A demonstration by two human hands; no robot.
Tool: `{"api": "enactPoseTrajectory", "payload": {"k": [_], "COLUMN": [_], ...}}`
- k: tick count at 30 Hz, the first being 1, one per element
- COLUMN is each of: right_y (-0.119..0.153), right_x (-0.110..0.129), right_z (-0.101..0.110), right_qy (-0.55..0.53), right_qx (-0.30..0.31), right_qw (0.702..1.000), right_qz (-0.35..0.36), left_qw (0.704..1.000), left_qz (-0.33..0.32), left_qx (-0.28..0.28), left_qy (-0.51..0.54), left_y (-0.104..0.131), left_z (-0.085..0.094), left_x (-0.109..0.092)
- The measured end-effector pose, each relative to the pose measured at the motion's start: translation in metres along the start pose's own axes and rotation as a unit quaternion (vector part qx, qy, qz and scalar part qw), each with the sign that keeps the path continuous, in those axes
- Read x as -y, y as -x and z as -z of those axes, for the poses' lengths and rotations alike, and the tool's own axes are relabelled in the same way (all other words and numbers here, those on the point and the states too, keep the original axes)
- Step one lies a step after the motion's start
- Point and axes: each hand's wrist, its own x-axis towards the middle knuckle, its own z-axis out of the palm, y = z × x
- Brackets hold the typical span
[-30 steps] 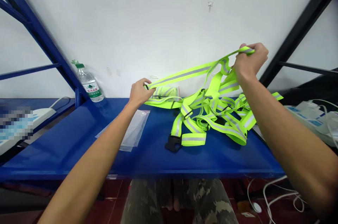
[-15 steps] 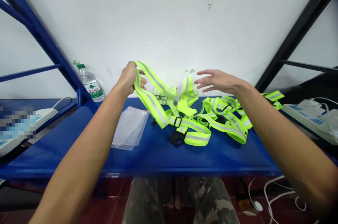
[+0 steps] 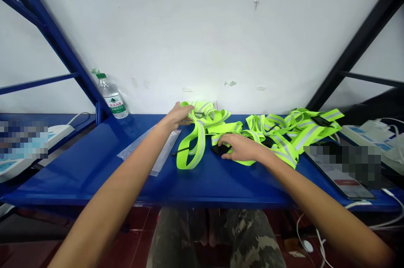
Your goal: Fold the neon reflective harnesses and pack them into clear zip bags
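Neon-yellow reflective straps with silver stripes lie tangled on the blue tabletop (image 3: 94,163). My left hand (image 3: 179,115) is closed on a reflective strap (image 3: 198,144) near the wall, and a loop of it hangs toward me. A black buckle (image 3: 217,149) sits at the front of the middle straps. My right hand (image 3: 238,147) has its fingers curled round that buckle, partly hiding it. Clear plastic bags (image 3: 162,154) lie under my left forearm. Beyond my right wrist spreads a larger heap of straps (image 3: 304,133).
A water bottle (image 3: 114,99) leans at the back left by the blue frame. On the right lies a phone (image 3: 350,186) with a white cable. Power strips (image 3: 59,134) and chargers (image 3: 374,131) stand at both sides. A white wall rises behind.
My left hand has come down and to the right with the strap, setting it by the wall. My right hand has dropped from the air onto the black buckle.
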Motion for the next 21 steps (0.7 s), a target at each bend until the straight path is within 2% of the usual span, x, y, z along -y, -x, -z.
{"api": "enactPoseTrajectory", "payload": {"k": [3,5,6,8,10,12,16,19,21], "right_y": [-0.006,-0.005,-0.005,-0.003,-0.002,-0.002,-0.002,-0.001,0.001], "right_x": [-0.021,-0.03,-0.033,-0.04,-0.046,-0.05,-0.05,-0.048,-0.049], "right_z": [0.006,0.007,0.006,0.003,-0.002,-0.005,-0.007,-0.006,-0.006], "right_qy": [0.006,0.017,0.023,0.026,0.018,0.018,0.005,-0.041,-0.096], "right_qx": [0.003,-0.007,-0.017,-0.038,-0.058,-0.078,-0.111,-0.131,-0.142], "right_qw": [1.0,0.999,0.998,0.997,0.996,0.995,0.993,0.99,0.985], "right_qz": [-0.028,-0.046,-0.052,-0.057,-0.058,-0.053,-0.034,-0.026,-0.03], "left_qw": [0.985,0.947,0.926,0.903,0.896,0.903,0.923,0.951,0.972], "left_qz": [-0.042,-0.089,-0.1,-0.085,-0.064,-0.077,-0.119,-0.099,-0.072], "left_qx": [0.012,0.032,0.055,0.142,0.243,0.277,0.274,0.267,0.222], "left_qy": [-0.169,-0.306,-0.359,-0.397,-0.366,-0.318,-0.242,-0.124,-0.032], "left_y": [0.018,0.033,0.041,0.057,0.071,0.08,0.082,0.071,0.061], "left_z": [0.004,0.012,0.017,0.029,0.039,0.044,0.033,0.016,0.002], "left_x": [0.006,0.004,0.003,0.001,0.004,0.011,0.03,0.038,0.043]}}
